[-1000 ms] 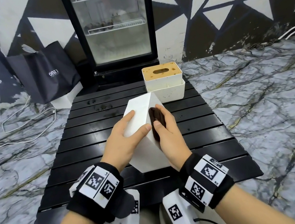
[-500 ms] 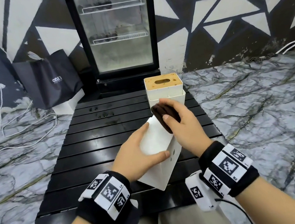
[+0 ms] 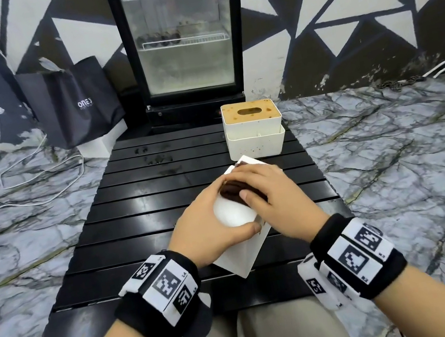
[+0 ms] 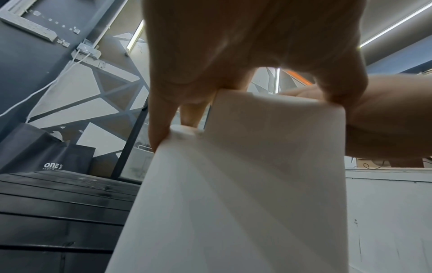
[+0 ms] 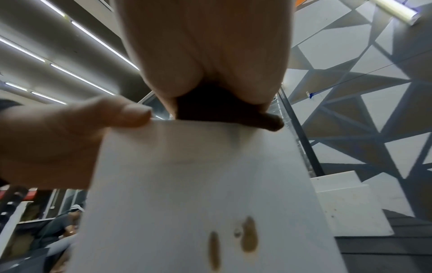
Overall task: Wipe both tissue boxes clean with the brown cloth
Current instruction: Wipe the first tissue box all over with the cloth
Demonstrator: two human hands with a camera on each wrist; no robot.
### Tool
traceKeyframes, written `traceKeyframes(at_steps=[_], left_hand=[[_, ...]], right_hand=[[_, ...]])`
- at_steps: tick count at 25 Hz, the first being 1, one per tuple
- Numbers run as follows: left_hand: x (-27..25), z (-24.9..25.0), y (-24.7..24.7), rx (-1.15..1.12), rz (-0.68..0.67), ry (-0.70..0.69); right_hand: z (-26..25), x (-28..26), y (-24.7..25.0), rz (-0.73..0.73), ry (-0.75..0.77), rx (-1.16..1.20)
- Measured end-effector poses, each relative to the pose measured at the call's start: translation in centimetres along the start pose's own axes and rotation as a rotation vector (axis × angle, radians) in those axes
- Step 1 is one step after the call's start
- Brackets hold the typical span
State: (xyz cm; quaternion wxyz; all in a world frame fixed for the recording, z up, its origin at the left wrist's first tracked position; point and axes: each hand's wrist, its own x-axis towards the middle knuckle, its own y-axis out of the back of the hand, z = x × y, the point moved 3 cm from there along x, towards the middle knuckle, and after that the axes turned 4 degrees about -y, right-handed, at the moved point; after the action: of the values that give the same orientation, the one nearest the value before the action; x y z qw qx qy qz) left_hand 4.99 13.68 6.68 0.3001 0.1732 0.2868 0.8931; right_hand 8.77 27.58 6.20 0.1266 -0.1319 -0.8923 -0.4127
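A white tissue box (image 3: pixel 243 256) stands tipped on the black slatted table (image 3: pixel 140 212), and my left hand (image 3: pixel 210 224) grips it round its upper left side with the thumb across the near face. My right hand (image 3: pixel 266 190) holds the folded brown cloth (image 3: pixel 233 191) and presses it on the box's top edge. In the right wrist view the cloth (image 5: pixel 224 110) sits under my palm, and brown stains (image 5: pixel 247 234) mark the box face (image 5: pixel 198 184) below. The left wrist view shows the box (image 4: pixel 245 184) close up. A second tissue box (image 3: pixel 253 130) with a stained tan top stands behind.
A glass-door fridge (image 3: pixel 183 35) stands beyond the table's far edge. A dark shopping bag (image 3: pixel 73 102) leans on the wall at the left, with white cables (image 3: pixel 9 182) on the marble floor. My lap is against the table's near edge.
My right hand carried the cloth from the box's right face up to its top edge. The box has tipped further over under my left hand. The camera view has dropped lower.
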Motion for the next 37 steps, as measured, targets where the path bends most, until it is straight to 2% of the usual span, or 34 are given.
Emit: traceKeyframes(at_steps=[3,7,9,19,26,28,31,35,37], left_hand=[[0.0,0.2,0.2,0.019,-0.010,-0.002],[0.1,-0.1,0.1,0.001,0.000,-0.024],[0.1,-0.2,0.0,0.009,-0.005,-0.032],[0.4,-1.4,0.0,0.113,-0.050,0.034],[0.2,-3.5,3.8,0.067,-0.225,0.012],[-0.3,-4.7,5.6,0.057,-0.191,0.023],[-0.6,-5.4,6.2,-0.025,-0.042,0.040],[-0.2,-5.9,4.8,0.012,0.058,0.022],[0.1,-6.7,5.3,-0.061,0.087,0.062]], right_hand=[[0.7,0.7,0.4,0.033,-0.054,-0.044],[-0.1,-0.5,-0.6,-0.014,0.073,-0.016],[0.2,-0.4,-0.3,-0.037,0.075,0.003],[2.8,2.7,1.7,0.026,-0.114,-0.001],[2.4,0.5,2.6,0.065,-0.122,0.105],[2.5,0.4,3.3,0.104,-0.152,0.149],[2.8,1.4,3.6,0.162,-0.209,0.191],[2.5,1.6,1.9,0.059,-0.251,0.238],[2.4,0.5,1.7,0.029,-0.253,0.260]])
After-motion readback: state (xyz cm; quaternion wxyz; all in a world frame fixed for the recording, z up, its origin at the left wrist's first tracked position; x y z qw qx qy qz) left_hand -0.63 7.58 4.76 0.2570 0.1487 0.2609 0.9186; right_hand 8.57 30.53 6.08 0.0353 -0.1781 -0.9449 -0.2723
